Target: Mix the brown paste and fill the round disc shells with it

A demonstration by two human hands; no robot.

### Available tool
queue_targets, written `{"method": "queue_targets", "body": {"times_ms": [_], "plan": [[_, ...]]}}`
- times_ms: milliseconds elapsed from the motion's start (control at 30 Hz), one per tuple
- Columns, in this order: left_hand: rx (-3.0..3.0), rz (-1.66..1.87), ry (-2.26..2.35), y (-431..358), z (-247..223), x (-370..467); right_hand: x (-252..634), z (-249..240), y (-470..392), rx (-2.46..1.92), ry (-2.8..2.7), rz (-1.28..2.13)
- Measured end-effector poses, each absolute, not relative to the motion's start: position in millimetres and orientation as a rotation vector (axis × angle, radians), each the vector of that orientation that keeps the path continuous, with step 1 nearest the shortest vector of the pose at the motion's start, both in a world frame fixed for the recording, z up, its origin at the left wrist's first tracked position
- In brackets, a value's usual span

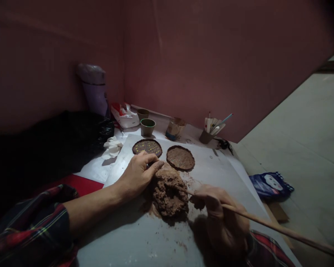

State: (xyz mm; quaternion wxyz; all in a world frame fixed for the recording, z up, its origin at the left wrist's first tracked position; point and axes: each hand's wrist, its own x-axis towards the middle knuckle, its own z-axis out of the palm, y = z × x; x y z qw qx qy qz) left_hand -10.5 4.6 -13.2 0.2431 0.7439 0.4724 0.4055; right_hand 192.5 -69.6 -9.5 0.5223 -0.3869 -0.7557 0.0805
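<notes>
A lumpy mass of wet brown clay (171, 198) sits in the middle of the white board. My right hand (222, 215), smeared with brown, grips a long wooden stick (256, 218) whose thin tip reaches into the mass. At the upper left edge of the mass is my left hand (144, 168), thumb and fingers pressed together; whatever they pinch is hidden. Just beyond are two shallow round brown dishes: a dark one with yellow specks (148, 147) and a plain rough one (180, 157).
Cups (147, 128), a smeared glass (175, 128) and a pot of pens and tools (208, 133) line the board's far side. A crumpled white glove or cloth (112, 147) lies left, near a black plastic bag (72, 137). A blue packet (272, 185) is at right.
</notes>
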Motion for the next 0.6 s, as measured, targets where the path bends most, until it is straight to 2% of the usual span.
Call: {"method": "queue_targets", "body": {"times_ms": [233, 400, 467, 600], "plan": [[2.045, 1.097, 1.303, 6, -13, -11, 193, -11, -71, -0.935, -1.733, 0.352], [2.036, 1.110, 1.304, 5, -12, -9, 198, -2, -73, -0.819, -1.646, 0.229], [2.032, 1.116, 1.302, 5, -11, -9, 199, 4, -74, -0.934, -1.673, 0.155], [2.027, 1.118, 1.305, 5, -12, -10, 195, 8, -71, -1.110, -1.770, 0.268]]}}
